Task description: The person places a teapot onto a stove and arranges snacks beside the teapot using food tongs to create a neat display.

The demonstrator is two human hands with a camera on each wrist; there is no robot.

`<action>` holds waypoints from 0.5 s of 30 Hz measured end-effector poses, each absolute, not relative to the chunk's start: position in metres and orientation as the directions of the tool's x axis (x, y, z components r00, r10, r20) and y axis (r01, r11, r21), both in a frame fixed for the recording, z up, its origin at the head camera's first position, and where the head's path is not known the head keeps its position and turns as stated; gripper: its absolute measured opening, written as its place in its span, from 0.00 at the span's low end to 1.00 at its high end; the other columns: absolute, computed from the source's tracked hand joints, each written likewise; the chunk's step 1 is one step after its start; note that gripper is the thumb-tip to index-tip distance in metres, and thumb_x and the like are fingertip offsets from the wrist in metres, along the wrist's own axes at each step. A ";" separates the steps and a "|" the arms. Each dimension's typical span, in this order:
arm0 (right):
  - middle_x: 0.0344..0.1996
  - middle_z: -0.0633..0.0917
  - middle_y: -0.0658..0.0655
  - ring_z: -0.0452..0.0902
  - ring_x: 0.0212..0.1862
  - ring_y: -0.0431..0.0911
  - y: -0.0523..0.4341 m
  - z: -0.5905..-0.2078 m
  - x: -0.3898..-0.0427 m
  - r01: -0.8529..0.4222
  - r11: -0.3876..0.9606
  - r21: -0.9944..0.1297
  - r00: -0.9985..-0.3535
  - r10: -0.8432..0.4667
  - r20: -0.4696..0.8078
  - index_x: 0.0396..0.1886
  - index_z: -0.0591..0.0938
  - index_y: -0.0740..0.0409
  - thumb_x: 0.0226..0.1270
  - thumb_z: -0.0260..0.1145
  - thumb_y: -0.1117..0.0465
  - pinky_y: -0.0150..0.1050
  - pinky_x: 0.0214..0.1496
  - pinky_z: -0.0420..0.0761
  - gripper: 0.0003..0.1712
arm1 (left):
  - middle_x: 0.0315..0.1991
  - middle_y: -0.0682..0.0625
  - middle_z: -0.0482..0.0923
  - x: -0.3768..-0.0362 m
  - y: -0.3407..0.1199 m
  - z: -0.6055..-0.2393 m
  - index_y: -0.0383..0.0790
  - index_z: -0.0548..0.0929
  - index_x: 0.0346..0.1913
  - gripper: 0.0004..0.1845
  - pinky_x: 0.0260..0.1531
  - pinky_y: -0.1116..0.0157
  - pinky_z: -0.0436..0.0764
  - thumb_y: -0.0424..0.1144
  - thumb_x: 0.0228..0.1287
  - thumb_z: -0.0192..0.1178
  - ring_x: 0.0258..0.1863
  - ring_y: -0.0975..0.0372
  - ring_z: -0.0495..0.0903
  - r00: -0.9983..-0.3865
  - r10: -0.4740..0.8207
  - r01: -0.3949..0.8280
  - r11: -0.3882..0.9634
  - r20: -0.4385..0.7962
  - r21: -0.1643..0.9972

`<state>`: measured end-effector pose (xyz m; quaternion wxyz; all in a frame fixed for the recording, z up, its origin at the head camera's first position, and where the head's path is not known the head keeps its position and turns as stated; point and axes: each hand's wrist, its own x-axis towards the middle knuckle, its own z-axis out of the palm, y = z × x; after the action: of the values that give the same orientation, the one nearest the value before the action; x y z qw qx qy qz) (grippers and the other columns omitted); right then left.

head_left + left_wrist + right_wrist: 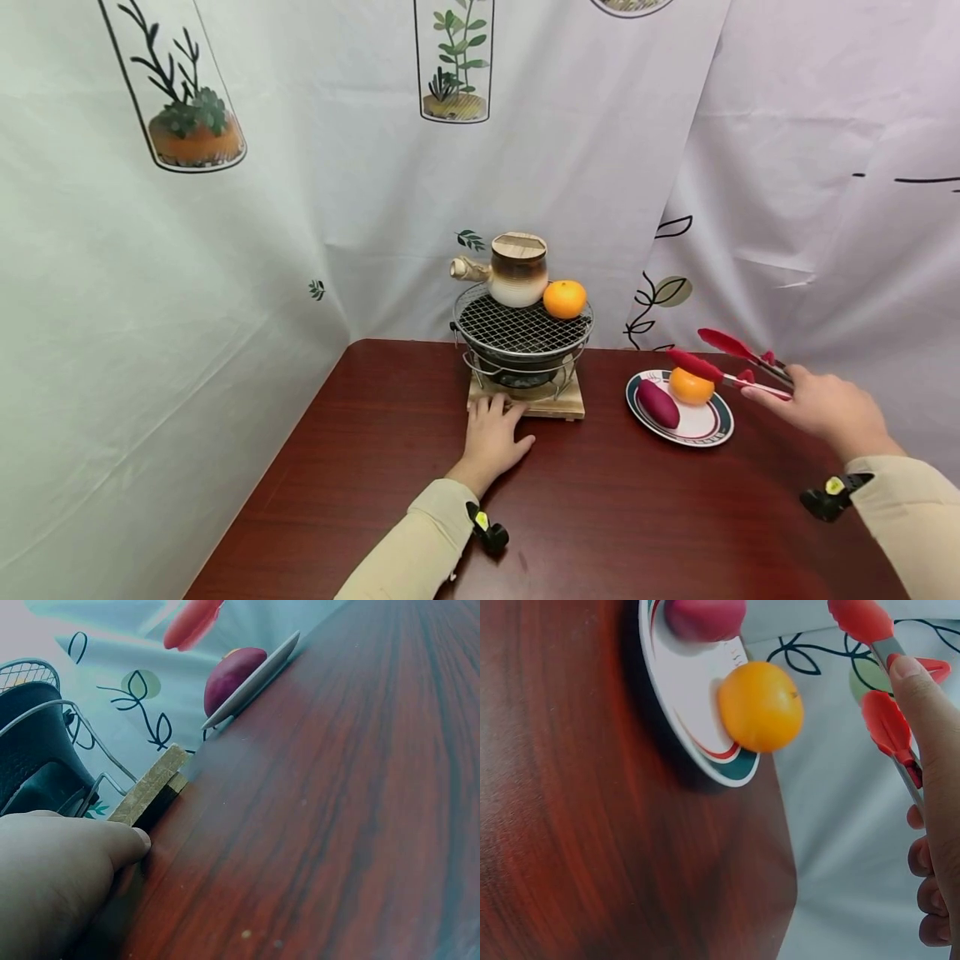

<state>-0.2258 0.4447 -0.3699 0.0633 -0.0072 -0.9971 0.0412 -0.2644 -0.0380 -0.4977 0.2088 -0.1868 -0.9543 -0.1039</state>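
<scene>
My right hand (780, 390) grips red-tipped tongs (722, 357), whose open tips hover just above an orange (690, 387) on a white plate (702, 426). A purple sweet potato (657, 402) lies beside that orange. The right wrist view shows the orange (760, 706), the plate (686, 682) and the tongs (886, 725) apart from the fruit. My left hand (491, 435) lies flat on the table, fingertips against the wooden base (558, 403) of a small grill stove (522, 327). A ceramic pot (517, 269) and a second orange (565, 298) sit on the mesh.
The dark red table (600, 517) stands in a corner hung with white printed cloth (300, 208). In the left wrist view, my finger (112, 844) touches the wooden base (150, 787), with the sweet potato (232, 675) and plate (262, 671) beyond.
</scene>
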 end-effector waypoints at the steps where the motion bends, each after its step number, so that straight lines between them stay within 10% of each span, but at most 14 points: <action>1: 0.32 0.81 0.72 0.77 0.31 0.61 0.445 -0.372 -0.225 0.011 0.997 -0.081 -0.993 0.021 0.117 0.55 0.70 0.76 0.61 0.56 0.21 0.55 0.25 0.76 0.57 | 0.57 0.49 0.72 -0.264 -0.038 -0.498 0.59 0.81 0.63 0.28 0.64 0.42 0.65 0.60 0.60 0.68 0.58 0.49 0.69 -0.843 0.314 0.399 0.909 0.436 0.117; 15: 0.28 0.82 0.65 0.77 0.28 0.57 0.448 -0.397 -0.225 0.002 0.995 -0.100 -0.994 0.013 0.111 0.50 0.74 0.72 0.60 0.55 0.20 0.53 0.23 0.74 0.54 | 0.57 0.49 0.73 -0.263 -0.038 -0.497 0.59 0.81 0.63 0.28 0.64 0.42 0.65 0.60 0.60 0.68 0.58 0.49 0.69 -0.843 0.310 0.397 0.910 0.439 0.119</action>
<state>-0.2252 0.4476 -0.3969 0.0560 -0.0037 -0.9972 0.0498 -0.2627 -0.0378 -0.4966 0.2097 -0.1852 -0.9545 -0.1032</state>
